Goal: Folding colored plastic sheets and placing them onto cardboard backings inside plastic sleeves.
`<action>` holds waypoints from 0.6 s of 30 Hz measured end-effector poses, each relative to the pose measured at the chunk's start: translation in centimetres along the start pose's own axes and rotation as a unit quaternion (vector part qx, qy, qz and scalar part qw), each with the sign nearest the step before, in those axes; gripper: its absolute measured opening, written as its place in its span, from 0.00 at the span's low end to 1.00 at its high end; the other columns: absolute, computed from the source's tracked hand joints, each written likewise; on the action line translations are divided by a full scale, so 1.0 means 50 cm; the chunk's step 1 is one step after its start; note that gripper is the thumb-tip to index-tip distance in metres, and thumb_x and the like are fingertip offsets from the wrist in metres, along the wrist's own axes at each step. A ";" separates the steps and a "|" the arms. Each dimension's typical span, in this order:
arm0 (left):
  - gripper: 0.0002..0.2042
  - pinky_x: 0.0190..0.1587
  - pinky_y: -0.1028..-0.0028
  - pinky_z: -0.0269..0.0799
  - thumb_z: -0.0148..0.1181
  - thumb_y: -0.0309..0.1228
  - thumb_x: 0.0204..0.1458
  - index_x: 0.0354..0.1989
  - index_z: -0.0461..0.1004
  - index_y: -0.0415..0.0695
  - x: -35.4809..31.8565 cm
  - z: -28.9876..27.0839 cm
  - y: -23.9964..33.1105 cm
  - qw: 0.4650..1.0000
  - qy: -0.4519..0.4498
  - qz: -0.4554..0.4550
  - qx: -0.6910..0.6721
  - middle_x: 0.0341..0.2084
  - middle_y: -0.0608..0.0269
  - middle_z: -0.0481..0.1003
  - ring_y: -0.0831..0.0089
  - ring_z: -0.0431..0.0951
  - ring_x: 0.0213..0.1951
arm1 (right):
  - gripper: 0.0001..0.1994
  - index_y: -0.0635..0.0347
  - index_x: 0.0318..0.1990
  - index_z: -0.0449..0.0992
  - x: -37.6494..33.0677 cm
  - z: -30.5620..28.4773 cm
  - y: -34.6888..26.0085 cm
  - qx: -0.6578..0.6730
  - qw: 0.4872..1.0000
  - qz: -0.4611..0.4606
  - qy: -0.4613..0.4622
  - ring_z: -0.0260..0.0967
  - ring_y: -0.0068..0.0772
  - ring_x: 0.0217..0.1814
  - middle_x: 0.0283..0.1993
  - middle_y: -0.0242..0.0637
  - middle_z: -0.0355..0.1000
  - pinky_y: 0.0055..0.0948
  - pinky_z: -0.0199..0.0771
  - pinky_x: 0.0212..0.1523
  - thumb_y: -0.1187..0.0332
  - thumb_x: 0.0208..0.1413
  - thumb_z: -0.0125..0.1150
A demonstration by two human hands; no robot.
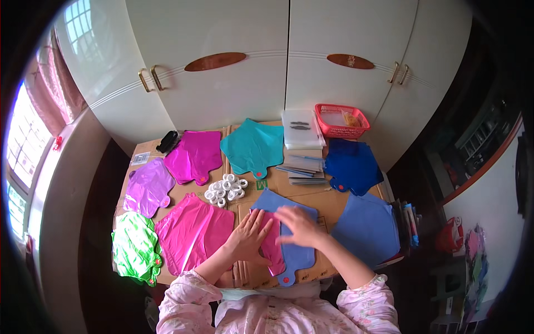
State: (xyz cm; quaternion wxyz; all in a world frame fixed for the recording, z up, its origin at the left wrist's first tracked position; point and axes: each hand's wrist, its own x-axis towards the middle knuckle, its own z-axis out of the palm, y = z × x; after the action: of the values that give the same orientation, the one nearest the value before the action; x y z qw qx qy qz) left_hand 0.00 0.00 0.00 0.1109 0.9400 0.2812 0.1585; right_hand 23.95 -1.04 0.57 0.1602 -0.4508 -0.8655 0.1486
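Evidently the piece being worked on is the narrow, seemingly folded pink foil balloon [273, 255], which lies flat on the left part of a blue balloon [301, 251] whose tab points to six o'clock. Taking the pink strip as the clock's centre, the left hand [248, 240] comes in from eight o'clock, palm down with fingers spread, pressing rather than grasping as far as it shows. The right hand [300, 227] reaches in from four o'clock over the strip's right edge, fingers loosely parted and clenching nothing visible; whether the fingertips touch the foil, I cannot tell. To do this well, I'd let the left palm anchor the strip while the right fingers sweep lightly outward, as thin, slick foil probably slides and creases easily. Both edges are best lined up before pressing, and the tab left unbent. Around it on the cardboard [325, 268], a large pink balloon [194, 232] lies at nine o'clock, with a green one [133, 245] beyond it. Small white rolls [225, 190] cluster at eleven, near enough for a wide elbow or sleeve to knock them. A teal balloon [253, 147] sits at twelve, thin packets [305, 171] at one, a dark blue balloon [356, 167] between one and two, and another light blue balloon [367, 231] at three.
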 end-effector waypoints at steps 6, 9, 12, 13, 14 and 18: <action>0.58 0.64 0.41 0.42 0.54 0.75 0.28 0.68 0.53 0.47 0.016 -0.027 0.046 0.982 -0.109 0.008 0.153 0.66 0.43 0.50 0.29 0.48 0.64 | 0.25 0.61 0.52 0.66 0.050 -0.048 0.041 0.087 0.972 0.220 0.004 0.62 0.50 0.60 0.56 0.46 0.65 0.41 0.64 0.58 0.54 0.51 0.61; 0.58 0.64 0.39 0.41 0.54 0.75 0.28 0.68 0.53 0.49 0.011 -0.027 0.050 0.980 -0.117 0.002 0.159 0.67 0.44 0.50 0.28 0.47 0.64 | 0.27 0.61 0.51 0.68 0.082 -0.043 0.062 0.096 0.963 0.246 -0.048 0.64 0.51 0.58 0.57 0.48 0.64 0.40 0.65 0.58 0.53 0.49 0.63; 0.58 0.64 0.38 0.40 0.53 0.75 0.28 0.68 0.53 0.49 0.010 -0.018 0.049 0.980 -0.118 -0.002 0.161 0.67 0.47 0.49 0.28 0.46 0.64 | 0.27 0.61 0.50 0.70 0.108 -0.072 0.061 0.114 0.941 0.283 -0.146 0.63 0.49 0.59 0.58 0.48 0.64 0.39 0.64 0.59 0.54 0.46 0.64; 0.58 0.64 0.38 0.39 0.53 0.76 0.28 0.68 0.52 0.49 0.009 -0.016 0.048 0.980 -0.120 -0.003 0.162 0.68 0.48 0.49 0.28 0.46 0.64 | 0.26 0.61 0.49 0.71 0.110 -0.072 0.059 0.080 0.952 0.263 -0.137 0.63 0.48 0.60 0.57 0.48 0.64 0.39 0.64 0.59 0.54 0.45 0.64; 0.58 0.64 0.38 0.39 0.53 0.76 0.28 0.69 0.52 0.50 0.008 -0.016 0.047 0.979 -0.121 -0.005 0.163 0.68 0.49 0.49 0.29 0.46 0.65 | 0.26 0.61 0.49 0.72 0.112 -0.071 0.056 0.046 0.960 0.244 -0.128 0.63 0.48 0.60 0.57 0.48 0.65 0.39 0.64 0.59 0.54 0.45 0.64; 0.58 0.64 0.38 0.37 0.53 0.76 0.29 0.69 0.51 0.50 0.008 -0.018 0.052 0.979 -0.135 -0.016 0.155 0.69 0.52 0.48 0.29 0.43 0.65 | 0.25 0.64 0.46 0.72 0.096 -0.062 0.060 0.094 0.967 0.222 -0.079 0.63 0.47 0.58 0.55 0.52 0.66 0.37 0.65 0.57 0.56 0.44 0.65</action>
State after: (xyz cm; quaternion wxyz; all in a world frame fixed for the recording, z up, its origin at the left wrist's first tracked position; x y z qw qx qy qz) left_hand 1.28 -1.78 1.70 0.0030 0.9539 0.2997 -0.0170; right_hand 24.80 4.92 2.87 0.0962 -0.6014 -0.7358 0.2961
